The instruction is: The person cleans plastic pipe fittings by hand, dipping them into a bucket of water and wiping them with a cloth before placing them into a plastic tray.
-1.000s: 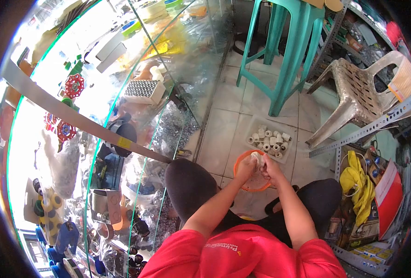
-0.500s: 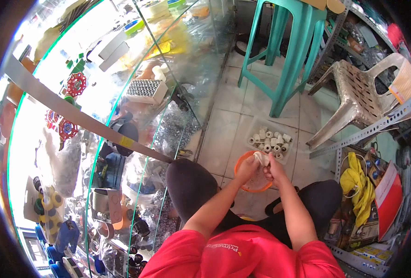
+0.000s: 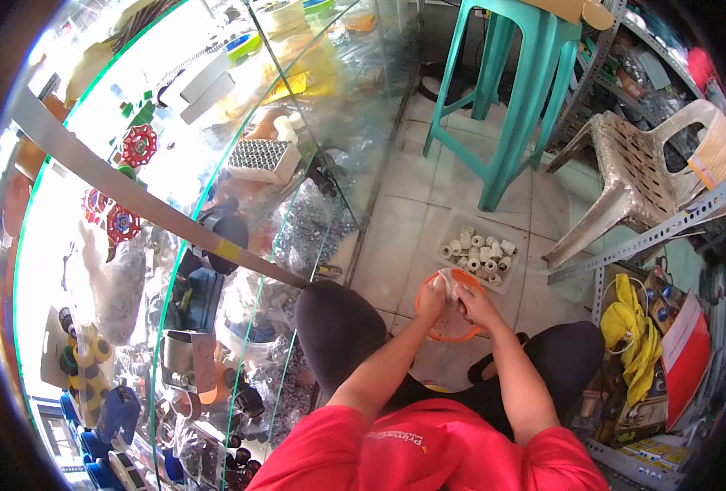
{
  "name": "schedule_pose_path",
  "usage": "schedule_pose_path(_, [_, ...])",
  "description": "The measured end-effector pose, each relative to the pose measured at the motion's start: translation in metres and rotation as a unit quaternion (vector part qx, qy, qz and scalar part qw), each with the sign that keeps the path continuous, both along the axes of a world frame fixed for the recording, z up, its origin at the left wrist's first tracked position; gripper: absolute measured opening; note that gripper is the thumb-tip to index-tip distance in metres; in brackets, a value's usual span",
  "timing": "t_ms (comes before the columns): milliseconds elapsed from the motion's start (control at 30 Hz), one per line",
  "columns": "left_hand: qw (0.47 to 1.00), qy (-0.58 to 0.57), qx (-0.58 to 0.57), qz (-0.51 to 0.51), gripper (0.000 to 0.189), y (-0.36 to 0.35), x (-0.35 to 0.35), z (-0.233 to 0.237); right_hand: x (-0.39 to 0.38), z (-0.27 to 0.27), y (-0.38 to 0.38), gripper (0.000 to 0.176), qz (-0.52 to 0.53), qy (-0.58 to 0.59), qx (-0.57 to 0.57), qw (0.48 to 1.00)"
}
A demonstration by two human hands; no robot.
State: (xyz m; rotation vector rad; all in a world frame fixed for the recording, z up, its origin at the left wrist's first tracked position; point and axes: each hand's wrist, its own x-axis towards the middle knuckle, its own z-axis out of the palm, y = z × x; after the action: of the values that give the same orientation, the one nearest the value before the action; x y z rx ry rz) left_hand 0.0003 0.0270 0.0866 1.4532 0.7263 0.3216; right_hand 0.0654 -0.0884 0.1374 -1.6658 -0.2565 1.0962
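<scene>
Over an orange-rimmed basin (image 3: 456,336), both of my hands are closed on a crumpled white cloth (image 3: 449,281). My left hand (image 3: 432,301) grips its left side, and my right hand (image 3: 475,305) presses on it from the right. Whether a fitting is wrapped inside the cloth cannot be seen. Just beyond the basin, a clear plastic tub (image 3: 506,284) holds several white pipe fittings (image 3: 481,255), lying loose in different directions.
A glass display case (image 3: 330,164) full of hardware runs along the left. Ahead stands a green plastic stool (image 3: 494,176). A worn plastic chair (image 3: 616,176) and a metal shelf (image 3: 649,221) with a yellow bag (image 3: 631,335) are at right. White tiles (image 3: 391,221) cover the floor.
My hands and the cloth have shifted slightly left and lower over the basin. My right hand has turned and come closer to the left one. The tub of fittings stays in place.
</scene>
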Motion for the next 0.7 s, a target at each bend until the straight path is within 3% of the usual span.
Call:
schedule_pose_path(67, [0.987, 0.074, 0.135, -0.035, 0.034, 0.002, -0.001, -0.012, 0.004, 0.004, -0.003, 0.034, -0.020, 0.133, -0.007, 0.991])
schedule_pose_path(167, [0.941, 0.082, 0.306, -0.121, 0.032, 0.013, -0.009, -0.035, 0.003, 0.020, -0.002, 0.038, -0.064, 0.154, 0.027, 0.986])
schedule_pose_path(233, [0.971, 0.025, 0.187, -0.144, 0.033, 0.014, -0.009, -0.029, 0.007, 0.013, -0.003, 0.035, -0.155, 0.192, 0.098, 0.964])
schedule_pose_path(267, [0.991, -0.018, 0.013, -0.131, 0.034, 0.010, -0.006, -0.026, 0.011, 0.008, -0.004, 0.034, -0.200, 0.210, 0.134, 0.947])
schedule_pose_path(300, [0.978, -0.059, -0.162, -0.116, 0.035, 0.007, -0.003, -0.016, 0.017, -0.003, -0.009, 0.029, -0.218, 0.208, 0.178, 0.937])
schedule_pose_path(400, [0.966, -0.057, -0.116, -0.224, 0.035, 0.005, -0.006, 0.018, 0.022, -0.004, -0.011, 0.025, -0.257, 0.207, 0.237, 0.914])
schedule_pose_path(533, [0.964, -0.066, 0.003, -0.258, 0.033, -0.002, -0.006, 0.002, 0.018, 0.002, -0.007, 0.022, -0.216, 0.133, 0.236, 0.938])
schedule_pose_path(567, [0.957, -0.103, 0.083, -0.258, 0.033, -0.003, -0.006, 0.001, 0.013, -0.002, -0.005, 0.022, -0.207, 0.103, 0.239, 0.943])
schedule_pose_path(633, [0.962, -0.120, 0.108, -0.220, 0.032, -0.007, -0.005, 0.001, 0.006, -0.007, -0.003, 0.024, -0.188, 0.056, 0.218, 0.956])
schedule_pose_path(700, [0.987, -0.080, -0.001, -0.142, 0.034, -0.014, -0.002, -0.002, 0.000, -0.006, 0.000, 0.026, -0.163, 0.023, 0.169, 0.972])
